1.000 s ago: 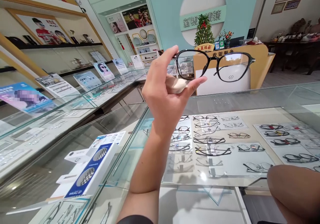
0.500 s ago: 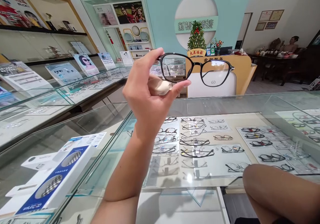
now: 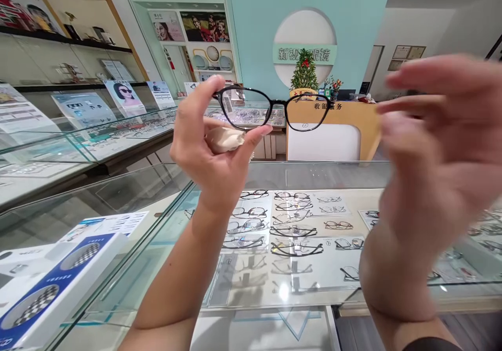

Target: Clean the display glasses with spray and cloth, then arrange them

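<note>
My left hand [image 3: 212, 149] is raised in front of me, pinching the left rim of a pair of black-framed glasses [image 3: 274, 111] between thumb and fingers. A small beige cloth [image 3: 224, 137] is tucked in the same palm. My right hand [image 3: 439, 147] is up at the right, blurred by motion, with fingers stretched out toward the right end of the glasses. It holds nothing and is apart from the frame.
Below my hands is a glass display counter [image 3: 353, 176] with several pairs of glasses [image 3: 294, 230] laid on trays inside. A blue and white box [image 3: 47, 293] stands at lower left. More glass cases [image 3: 98, 136] run along the left; a wooden cashier desk [image 3: 333, 126] stands behind.
My right arm has risen from the counter's edge to the height of the glasses. My left hand and the glasses have shifted left in view as my head turned.
</note>
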A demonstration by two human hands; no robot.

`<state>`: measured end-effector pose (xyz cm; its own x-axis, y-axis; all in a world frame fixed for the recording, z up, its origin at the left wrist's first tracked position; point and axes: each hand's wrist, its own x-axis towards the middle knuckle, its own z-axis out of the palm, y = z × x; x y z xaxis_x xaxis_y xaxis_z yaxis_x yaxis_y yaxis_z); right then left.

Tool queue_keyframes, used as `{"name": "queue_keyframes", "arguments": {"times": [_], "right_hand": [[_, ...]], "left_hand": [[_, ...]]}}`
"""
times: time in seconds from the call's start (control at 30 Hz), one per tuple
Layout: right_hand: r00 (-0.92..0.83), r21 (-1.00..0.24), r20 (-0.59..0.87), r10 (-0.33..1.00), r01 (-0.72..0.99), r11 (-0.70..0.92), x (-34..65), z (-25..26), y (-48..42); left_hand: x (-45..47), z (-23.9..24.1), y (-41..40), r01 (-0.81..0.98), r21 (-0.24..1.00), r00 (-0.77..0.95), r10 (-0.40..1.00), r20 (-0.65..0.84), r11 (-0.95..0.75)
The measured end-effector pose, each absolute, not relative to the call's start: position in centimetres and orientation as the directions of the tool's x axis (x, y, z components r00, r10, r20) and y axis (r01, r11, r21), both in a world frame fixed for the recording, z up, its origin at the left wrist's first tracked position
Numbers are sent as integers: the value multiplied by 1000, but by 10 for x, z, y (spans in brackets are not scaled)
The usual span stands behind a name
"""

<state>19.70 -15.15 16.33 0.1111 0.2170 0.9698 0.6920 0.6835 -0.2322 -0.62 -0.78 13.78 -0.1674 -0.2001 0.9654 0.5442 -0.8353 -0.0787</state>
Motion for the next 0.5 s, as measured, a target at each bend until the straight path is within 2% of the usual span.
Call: {"name": "queue_keyframes", "arguments": {"times": [0.07,0.17,0.27,0.5], "right_hand": [[102,-250,964,246,669,700,200,162,-134],[-40,-199,938,345,752,628,206,157,-105],[-58,-205,922,382,764,612,209,152,-86],[6,-273,914,405,748,605,211,146,-75]], "left_hand": [[-7,136,-4,540,-14,-175,-129,976,-842],[-10,131,7,511,77,-172,-14,985,-856],[-14,126,21,488,133,-157,63,986,-863],[-13,122,35,489,129,-163,55,985,-863]]}}
